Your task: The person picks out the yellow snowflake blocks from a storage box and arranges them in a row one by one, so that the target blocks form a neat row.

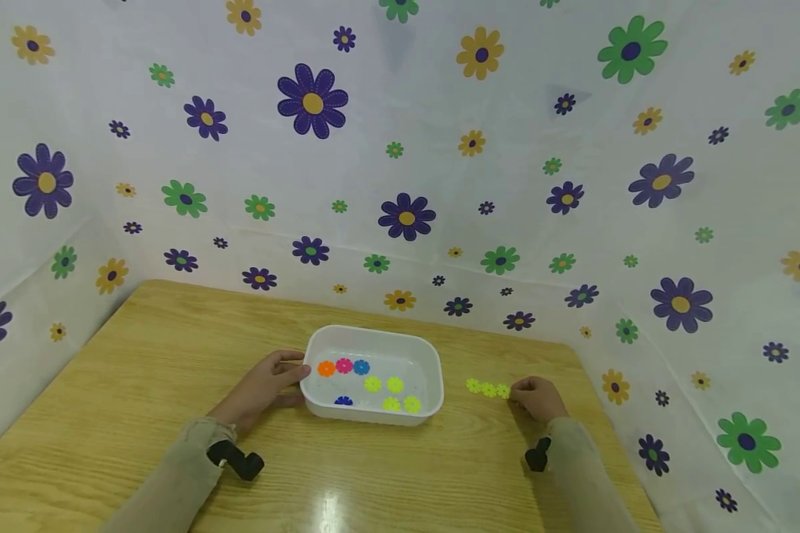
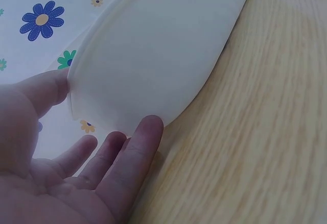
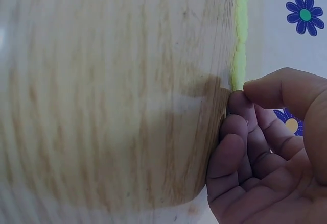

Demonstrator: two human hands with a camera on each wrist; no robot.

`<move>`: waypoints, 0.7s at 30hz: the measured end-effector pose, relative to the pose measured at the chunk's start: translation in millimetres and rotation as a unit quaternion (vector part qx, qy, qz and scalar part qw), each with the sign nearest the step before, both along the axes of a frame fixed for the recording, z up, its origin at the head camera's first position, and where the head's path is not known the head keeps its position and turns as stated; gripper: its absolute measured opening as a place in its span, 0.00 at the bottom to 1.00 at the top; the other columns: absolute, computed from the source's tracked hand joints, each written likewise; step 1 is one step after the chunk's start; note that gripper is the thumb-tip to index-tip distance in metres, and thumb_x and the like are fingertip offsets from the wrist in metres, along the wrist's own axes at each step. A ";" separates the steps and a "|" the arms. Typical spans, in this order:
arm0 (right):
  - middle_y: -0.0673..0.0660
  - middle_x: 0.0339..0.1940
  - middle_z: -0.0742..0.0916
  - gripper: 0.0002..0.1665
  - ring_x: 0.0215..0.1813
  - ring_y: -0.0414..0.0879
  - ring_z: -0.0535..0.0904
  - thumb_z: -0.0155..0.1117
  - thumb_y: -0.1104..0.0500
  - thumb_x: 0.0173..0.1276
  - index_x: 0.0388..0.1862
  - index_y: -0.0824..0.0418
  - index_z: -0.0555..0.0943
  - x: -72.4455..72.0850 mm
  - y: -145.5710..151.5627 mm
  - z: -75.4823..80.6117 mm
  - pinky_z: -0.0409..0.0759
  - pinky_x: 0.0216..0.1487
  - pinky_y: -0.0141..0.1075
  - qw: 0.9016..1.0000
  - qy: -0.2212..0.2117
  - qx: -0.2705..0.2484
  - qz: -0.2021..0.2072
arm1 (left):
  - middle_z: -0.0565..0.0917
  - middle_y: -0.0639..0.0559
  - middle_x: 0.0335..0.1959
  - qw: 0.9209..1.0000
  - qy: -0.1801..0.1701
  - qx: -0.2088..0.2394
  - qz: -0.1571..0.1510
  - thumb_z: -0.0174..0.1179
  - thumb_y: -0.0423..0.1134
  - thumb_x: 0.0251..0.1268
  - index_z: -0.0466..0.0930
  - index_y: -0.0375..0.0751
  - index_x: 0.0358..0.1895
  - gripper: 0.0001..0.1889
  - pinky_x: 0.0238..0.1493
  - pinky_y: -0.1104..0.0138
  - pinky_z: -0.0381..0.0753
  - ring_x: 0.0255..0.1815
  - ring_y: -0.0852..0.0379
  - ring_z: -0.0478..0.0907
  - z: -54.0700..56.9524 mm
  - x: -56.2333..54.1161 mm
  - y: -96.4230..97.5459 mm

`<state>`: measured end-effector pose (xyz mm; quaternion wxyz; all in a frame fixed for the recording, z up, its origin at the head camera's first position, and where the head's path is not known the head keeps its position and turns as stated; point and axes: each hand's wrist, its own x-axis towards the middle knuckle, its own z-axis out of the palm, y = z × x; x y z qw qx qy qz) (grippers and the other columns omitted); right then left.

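Observation:
My left hand [image 1: 267,383] holds the left end of a white plastic tub [image 1: 373,417]. In the left wrist view the thumb lies at the tub's rim and the fingertips [image 2: 152,124] rest on its outer wall. To the right of the tub, my right hand [image 1: 538,398] pinches the right end of a short strip of three yellow flower-shaped pieces [image 1: 489,389] between thumb and forefinger. The right wrist view shows this yellow strip [image 3: 239,45] edge-on, its near end at the fingertips; the other fingers are curled.
Inside the tub are an orange flower piece [image 1: 326,369], a pink one [image 1: 344,366] and a blue one [image 1: 361,367] in a row, several yellow ones [image 1: 395,385] and a dark blue one [image 1: 343,400]. A wooden table [image 1: 400,474] meets flower-printed cloth [image 1: 347,170] behind and at both sides.

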<state>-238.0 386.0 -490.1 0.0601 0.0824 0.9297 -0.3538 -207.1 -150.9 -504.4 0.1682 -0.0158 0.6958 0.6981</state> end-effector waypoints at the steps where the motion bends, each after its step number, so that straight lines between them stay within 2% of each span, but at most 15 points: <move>1: 0.58 0.36 0.87 0.12 0.35 0.48 0.80 0.64 0.59 0.69 0.43 0.67 0.83 0.0 0.6 -0.6 0.80 0.35 0.38 1.000 0.001 -0.001 0.000 | 0.74 0.34 0.68 1.000 0.000 -0.002 0.001 0.62 0.49 0.76 0.62 0.39 0.76 0.33 0.56 0.53 0.88 0.57 0.46 0.83 0.5 0.1 0.3; 6: 0.58 0.35 0.86 0.12 0.35 0.49 0.79 0.61 0.58 0.70 0.43 0.67 0.83 3.9 -0.7 2.4 0.80 0.34 0.39 1.000 0.007 -0.014 -0.007 | 0.74 0.34 0.67 1.000 -0.001 -0.003 0.002 0.61 0.49 0.77 0.63 0.39 0.75 0.32 0.56 0.53 0.87 0.57 0.45 0.83 0.3 0.3 1.3; 11: 0.59 0.40 0.86 0.15 0.39 0.50 0.79 0.61 0.55 0.74 0.47 0.66 0.82 8.6 -14.7 17.2 0.80 0.38 0.39 1.000 0.029 0.008 0.005 | 0.74 0.34 0.67 1.000 0.000 -0.002 0.004 0.61 0.49 0.77 0.63 0.39 0.75 0.32 0.56 0.54 0.87 0.57 0.46 0.83 -0.9 0.8 0.2; 17: 0.60 0.47 0.86 0.16 0.48 0.53 0.81 0.61 0.52 0.78 0.53 0.63 0.81 16.2 -55.3 42.9 0.83 0.45 0.44 0.996 0.073 0.020 0.039 | 0.74 0.35 0.67 1.000 0.002 0.005 -0.001 0.63 0.51 0.75 0.63 0.40 0.75 0.34 0.56 0.54 0.87 0.57 0.46 0.83 -0.9 -0.7 -0.3; 21: 0.57 0.46 0.86 0.16 0.48 0.51 0.81 0.62 0.52 0.77 0.54 0.61 0.82 20.5 -89.4 55.3 0.84 0.46 0.44 0.993 0.094 0.013 0.066 | 0.74 0.35 0.67 1.000 0.003 0.003 -0.002 0.63 0.50 0.75 0.64 0.40 0.75 0.33 0.56 0.55 0.88 0.57 0.46 0.83 -1.2 -1.8 0.9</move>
